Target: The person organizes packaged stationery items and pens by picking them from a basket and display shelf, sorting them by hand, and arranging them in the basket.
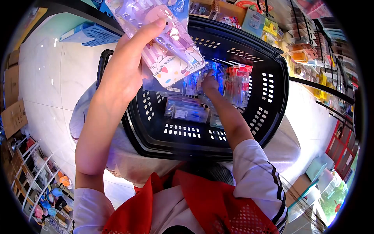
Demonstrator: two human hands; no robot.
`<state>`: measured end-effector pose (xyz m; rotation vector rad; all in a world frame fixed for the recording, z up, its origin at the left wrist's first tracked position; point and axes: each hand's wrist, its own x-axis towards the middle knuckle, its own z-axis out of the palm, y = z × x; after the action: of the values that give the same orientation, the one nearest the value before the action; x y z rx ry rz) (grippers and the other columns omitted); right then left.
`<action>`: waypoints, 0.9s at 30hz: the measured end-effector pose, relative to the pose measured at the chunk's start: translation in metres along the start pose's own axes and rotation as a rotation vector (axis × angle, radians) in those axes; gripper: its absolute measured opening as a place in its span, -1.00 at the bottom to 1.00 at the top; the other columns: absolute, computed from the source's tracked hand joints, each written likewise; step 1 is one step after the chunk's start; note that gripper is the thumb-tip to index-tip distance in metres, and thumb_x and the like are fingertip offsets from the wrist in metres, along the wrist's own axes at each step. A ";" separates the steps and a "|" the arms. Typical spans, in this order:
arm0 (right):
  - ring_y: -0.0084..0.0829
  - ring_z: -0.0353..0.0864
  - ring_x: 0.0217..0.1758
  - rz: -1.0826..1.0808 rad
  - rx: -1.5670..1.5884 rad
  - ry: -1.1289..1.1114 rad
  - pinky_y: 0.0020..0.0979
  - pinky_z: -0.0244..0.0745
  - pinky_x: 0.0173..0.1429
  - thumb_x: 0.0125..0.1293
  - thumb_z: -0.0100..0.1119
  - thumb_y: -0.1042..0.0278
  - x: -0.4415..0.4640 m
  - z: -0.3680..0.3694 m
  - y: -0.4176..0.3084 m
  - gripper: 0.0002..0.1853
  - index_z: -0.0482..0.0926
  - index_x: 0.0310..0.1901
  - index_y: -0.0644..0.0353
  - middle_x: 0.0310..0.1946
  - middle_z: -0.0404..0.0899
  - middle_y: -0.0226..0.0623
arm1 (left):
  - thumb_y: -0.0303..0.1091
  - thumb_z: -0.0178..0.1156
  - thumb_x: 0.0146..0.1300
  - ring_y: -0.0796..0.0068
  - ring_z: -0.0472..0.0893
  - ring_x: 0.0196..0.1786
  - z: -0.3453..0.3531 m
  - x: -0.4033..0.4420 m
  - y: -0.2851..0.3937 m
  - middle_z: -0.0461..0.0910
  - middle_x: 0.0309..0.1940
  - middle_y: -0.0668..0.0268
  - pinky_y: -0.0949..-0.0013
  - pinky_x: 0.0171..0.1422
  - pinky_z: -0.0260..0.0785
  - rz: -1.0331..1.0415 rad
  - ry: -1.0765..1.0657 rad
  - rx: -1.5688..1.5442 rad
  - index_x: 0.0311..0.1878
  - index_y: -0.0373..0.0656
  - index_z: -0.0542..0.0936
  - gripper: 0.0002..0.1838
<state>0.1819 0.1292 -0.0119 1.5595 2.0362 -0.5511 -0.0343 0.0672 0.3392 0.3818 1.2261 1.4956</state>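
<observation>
My left hand (pixel 126 66) is closed on carded blister packs, thumb on top, held up over the basket's left side. The front pack (pixel 177 58) has a pink and purple cartoon print and the label YD-3049. Behind it shows another pack (pixel 171 89) marked YD-3052. My right hand (pixel 210 82) reaches down into the black basket (pixel 187 146), at the shiny blue packages (pixel 220 74). Its fingertips are partly hidden among them, so its grip is unclear. Right of it lie clear packs with red tops (pixel 238 80). Nearer me are flat clear packs (pixel 187 111).
Goods hang on hooks (pixel 304 39) along the right. Boxed items (pixel 253 21) sit on a shelf beyond the basket. A blue perforated bin (pixel 95 35) stands upper left. At lower left is a white wire rack (pixel 33 175) with small items. Cardboard boxes (pixel 14 121) line the left edge.
</observation>
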 end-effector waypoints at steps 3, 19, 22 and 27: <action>-0.13 0.54 -0.12 -0.068 0.014 0.038 -0.21 0.47 -0.13 0.04 0.12 0.20 -0.005 0.003 -0.003 -0.08 -0.28 0.26 0.39 -0.15 0.48 0.05 | -0.21 0.07 0.18 0.13 0.45 0.03 -0.004 0.002 -0.002 0.42 -0.07 0.08 0.10 0.04 0.35 -0.038 0.001 0.011 0.11 -0.26 0.25 -0.51; -0.08 0.58 -0.24 -0.119 0.106 -0.105 -0.17 0.49 -0.18 0.18 -0.14 0.30 -0.006 0.011 -0.024 -0.37 -0.08 0.18 0.49 -0.27 0.54 0.05 | -0.20 0.09 0.17 0.13 0.45 0.04 -0.003 0.002 0.000 0.42 -0.05 0.11 0.10 0.05 0.34 -0.053 0.010 -0.005 0.16 -0.21 0.24 -0.47; -0.11 0.58 -0.24 -0.109 0.053 -0.094 -0.21 0.50 -0.20 0.15 -0.07 0.29 -0.013 0.006 -0.023 -0.49 0.17 0.09 0.44 -0.25 0.55 -0.04 | -0.20 0.08 0.17 0.13 0.45 0.03 -0.003 0.001 0.001 0.42 -0.05 0.11 0.10 0.05 0.34 -0.051 -0.002 -0.012 0.16 -0.20 0.24 -0.48; -0.14 0.55 -0.15 -0.078 0.103 -0.105 -0.25 0.49 -0.12 0.14 -0.03 0.22 0.009 0.035 -0.025 -0.62 0.35 -0.05 0.28 -0.19 0.54 -0.09 | -0.20 0.06 0.19 0.13 0.46 0.02 -0.001 0.000 0.001 0.43 -0.06 0.12 0.09 0.04 0.35 -0.068 0.008 -0.007 0.16 -0.18 0.24 -0.49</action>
<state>0.1615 0.1086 -0.0444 1.4809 2.0248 -0.7625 -0.0357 0.0667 0.3397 0.3266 1.2280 1.4443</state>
